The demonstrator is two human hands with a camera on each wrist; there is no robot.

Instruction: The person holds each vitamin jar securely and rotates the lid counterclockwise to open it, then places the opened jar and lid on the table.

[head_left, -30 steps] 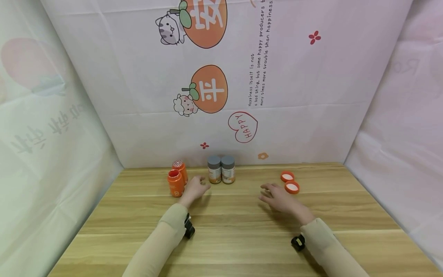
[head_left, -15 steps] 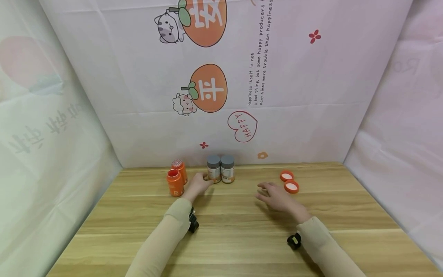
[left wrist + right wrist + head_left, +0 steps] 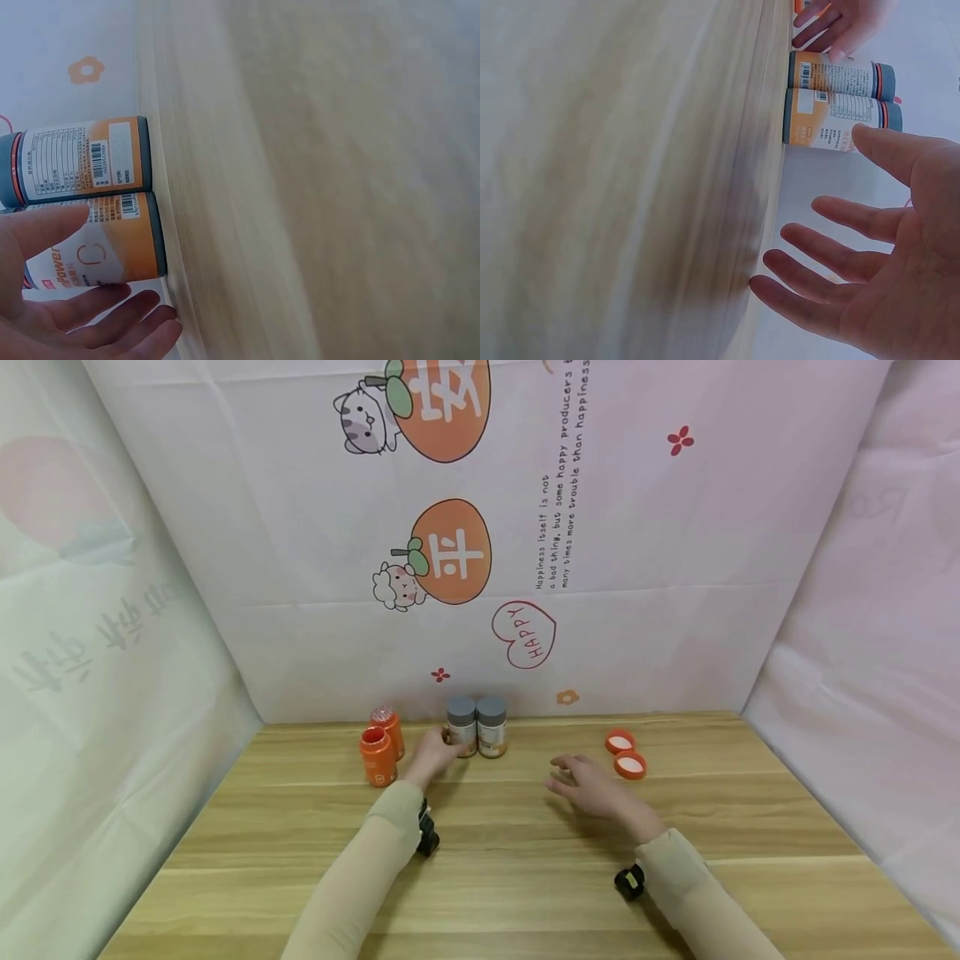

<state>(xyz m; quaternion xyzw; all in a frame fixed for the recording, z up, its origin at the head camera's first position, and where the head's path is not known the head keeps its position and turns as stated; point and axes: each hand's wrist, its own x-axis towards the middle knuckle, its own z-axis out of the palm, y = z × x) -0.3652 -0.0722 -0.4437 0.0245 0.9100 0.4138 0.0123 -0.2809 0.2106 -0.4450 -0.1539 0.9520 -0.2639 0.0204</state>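
Two grey-capped bottles with white and orange labels stand side by side by the back wall, the left bottle point(image 3: 461, 727) and the right bottle point(image 3: 491, 728). My left hand point(image 3: 435, 752) is at the left bottle's left side. In the left wrist view, the thumb point(image 3: 52, 231) overlaps the label of the left bottle point(image 3: 112, 247), and the other fingers point(image 3: 120, 315) extend loosely along its far side. My right hand point(image 3: 592, 785) hovers over the table with spread, slightly bent fingers, holding nothing. In the right wrist view, its thumb point(image 3: 881, 150) overlaps the right bottle point(image 3: 829, 120).
Two orange bottles without caps, a front bottle point(image 3: 378, 758) and a rear bottle point(image 3: 387, 727), stand left of my left hand. Two orange caps point(image 3: 630, 766) lie with white insides up beyond my right hand. A printed white cloth point(image 3: 622, 568) rises behind the wooden table point(image 3: 525, 877).
My left hand has moved right, from beside the orange bottles to the left grey-capped bottle. The right hand has drifted slightly left. The bottles and caps stay in place.
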